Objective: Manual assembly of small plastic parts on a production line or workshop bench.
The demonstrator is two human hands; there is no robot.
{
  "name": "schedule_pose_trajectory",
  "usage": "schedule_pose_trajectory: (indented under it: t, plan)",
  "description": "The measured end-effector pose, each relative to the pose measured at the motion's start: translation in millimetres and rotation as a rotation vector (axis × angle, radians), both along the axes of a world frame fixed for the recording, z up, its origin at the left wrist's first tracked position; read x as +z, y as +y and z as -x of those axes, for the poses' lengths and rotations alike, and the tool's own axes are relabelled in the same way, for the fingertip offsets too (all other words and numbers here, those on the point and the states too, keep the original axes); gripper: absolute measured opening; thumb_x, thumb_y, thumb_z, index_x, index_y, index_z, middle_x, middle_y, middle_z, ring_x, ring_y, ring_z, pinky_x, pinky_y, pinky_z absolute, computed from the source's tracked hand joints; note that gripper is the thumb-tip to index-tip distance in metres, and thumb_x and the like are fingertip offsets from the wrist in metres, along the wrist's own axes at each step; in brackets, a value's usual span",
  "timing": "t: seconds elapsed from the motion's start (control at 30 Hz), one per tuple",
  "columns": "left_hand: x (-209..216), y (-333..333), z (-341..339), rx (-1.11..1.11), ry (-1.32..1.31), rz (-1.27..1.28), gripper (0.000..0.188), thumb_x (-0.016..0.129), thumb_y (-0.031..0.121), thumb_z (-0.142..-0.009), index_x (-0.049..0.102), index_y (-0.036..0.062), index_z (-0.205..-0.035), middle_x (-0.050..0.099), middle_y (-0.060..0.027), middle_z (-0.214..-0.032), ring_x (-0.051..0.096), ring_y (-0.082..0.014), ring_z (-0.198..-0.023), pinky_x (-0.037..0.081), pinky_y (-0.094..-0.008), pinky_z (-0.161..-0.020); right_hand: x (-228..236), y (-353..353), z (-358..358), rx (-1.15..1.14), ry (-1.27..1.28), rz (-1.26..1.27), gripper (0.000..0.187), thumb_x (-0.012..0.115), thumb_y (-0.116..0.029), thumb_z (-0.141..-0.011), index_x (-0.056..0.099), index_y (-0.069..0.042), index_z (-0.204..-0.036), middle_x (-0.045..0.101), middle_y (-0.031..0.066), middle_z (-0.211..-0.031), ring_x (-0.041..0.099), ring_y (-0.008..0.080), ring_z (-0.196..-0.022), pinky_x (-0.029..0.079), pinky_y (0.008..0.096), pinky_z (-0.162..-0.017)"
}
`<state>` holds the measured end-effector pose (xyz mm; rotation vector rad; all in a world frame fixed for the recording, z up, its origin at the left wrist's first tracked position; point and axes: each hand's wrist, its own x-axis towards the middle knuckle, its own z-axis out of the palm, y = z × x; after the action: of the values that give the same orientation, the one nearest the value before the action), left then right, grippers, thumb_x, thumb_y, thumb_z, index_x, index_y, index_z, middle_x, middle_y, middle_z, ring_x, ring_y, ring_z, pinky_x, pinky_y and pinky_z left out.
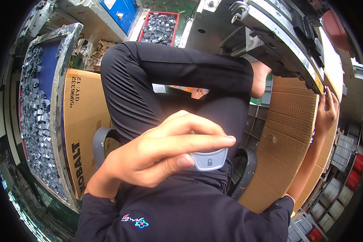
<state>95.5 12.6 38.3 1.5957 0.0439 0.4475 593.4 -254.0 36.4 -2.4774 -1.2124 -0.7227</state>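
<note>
My left hand (149, 151) is in front of my lap, its fingers closed on a small light-grey plastic cover (210, 162) with a curved edge and a dark padlock mark. Part of the cover is hidden behind the fingers. Out to the right, my right arm stretches over an open cardboard box (288, 133). My right hand (326, 113) is at the box's far side, close to the lower end of a metal fixture (286, 38). Its fingertips are bent and too small to make out, so what they hold, if anything, does not show.
On the left, a blue-lined tray (48, 64) carries many small grey parts beside a closed cardboard carton (82, 121). A red crate (160, 28) of dark parts stands ahead. Chair armrests (246, 171) flank my crossed legs. Shelves with bins (334, 189) line the right.
</note>
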Motion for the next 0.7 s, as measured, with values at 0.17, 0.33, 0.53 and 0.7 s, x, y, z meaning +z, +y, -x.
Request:
schedule_pose_trajectory:
  t: [0.17,0.33,0.53,0.7]
  plan:
    - [-1,0,0,-0.008,-0.009,-0.004,0.063,0.048,0.044,-0.12,0.074,-0.01,-0.137,0.071,-0.024,-0.131,0.07,-0.0357,-0.122,0.053,-0.0452,-0.107,2,2,2,0.055,-0.046,-0.009,0.032,0.07,-0.015,-0.112,0.078,-0.012,-0.143,0.073,0.0129,-0.131,0.073,0.0219,-0.111,0.059,0.0348,-0.094]
    - [-1,-2,0,-0.007,-0.019,0.025,0.058,0.05,0.04,-0.12,0.073,-0.0095,-0.138,0.07,-0.0242,-0.133,0.07,-0.0361,-0.124,0.053,-0.0461,-0.108,3,3,4,0.051,-0.016,-0.041,0.032,0.07,-0.011,-0.111,0.079,-0.012,-0.142,0.074,0.0111,-0.129,0.073,0.0213,-0.112,0.059,0.0348,-0.095]
    - [0,1,6,0.033,0.008,0.022,0.054,0.056,0.035,-0.117,0.069,-0.0103,-0.143,0.066,-0.0254,-0.139,0.067,-0.0355,-0.128,0.053,-0.0444,-0.109,8,-3,0,0.087,-0.202,0.067,0.032,0.069,-0.004,-0.11,0.078,-0.005,-0.14,0.079,0.0148,-0.13,0.075,0.0246,-0.119,0.059,0.0366,-0.102]
    - [-5,43,49,0.336,0.053,0.062,0.061,0.066,0.025,-0.112,0.05,-0.0035,-0.164,0.06,-0.0192,-0.151,0.064,-0.0273,-0.132,0.055,-0.0372,-0.102,11,-4,1,0.158,-0.165,-0.009,0.028,0.074,-0.009,-0.108,0.081,-0.007,-0.136,0.082,0.011,-0.128,0.076,0.0235,-0.112,0.059,0.0371,-0.096]
